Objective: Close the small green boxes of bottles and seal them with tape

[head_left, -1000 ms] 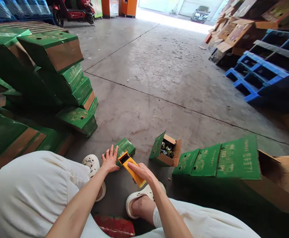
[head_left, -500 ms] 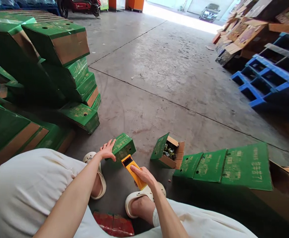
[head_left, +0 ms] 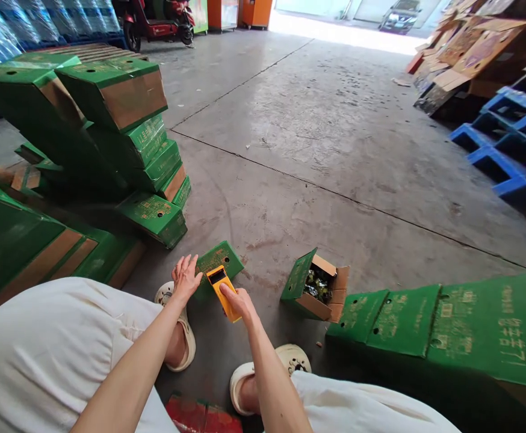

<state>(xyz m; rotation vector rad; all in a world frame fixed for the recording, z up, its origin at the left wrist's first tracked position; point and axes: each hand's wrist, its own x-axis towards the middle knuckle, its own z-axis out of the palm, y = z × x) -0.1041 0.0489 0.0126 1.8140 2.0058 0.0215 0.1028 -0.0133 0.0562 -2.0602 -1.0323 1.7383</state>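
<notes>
In front of my feet is a small green cardboard box (head_left: 221, 255) with gold print and a round hole. My left hand (head_left: 186, 278) is at its left end, fingers apart and the palm facing down; whether the fingertips touch the box I cannot tell. My right hand (head_left: 240, 304) is wrapped round a yellow-orange handheld tool (head_left: 225, 294) with a dark slot at its head. The head of this tool overlaps the lower front of the box in the view. Its exact kind does not show.
An open green box (head_left: 299, 282) with dark, wrapped contents stands right of my feet. Beside it runs a row of green boxes (head_left: 402, 322). Stacked green boxes (head_left: 132, 96) rise at left. Blue pallets (head_left: 511, 132) stand right. A red package (head_left: 200, 415) lies below me.
The small green box has turned and now shows a face with a hole. My right hand moved the yellow tool left and up. My left hand shifted slightly left, off the box's top.
</notes>
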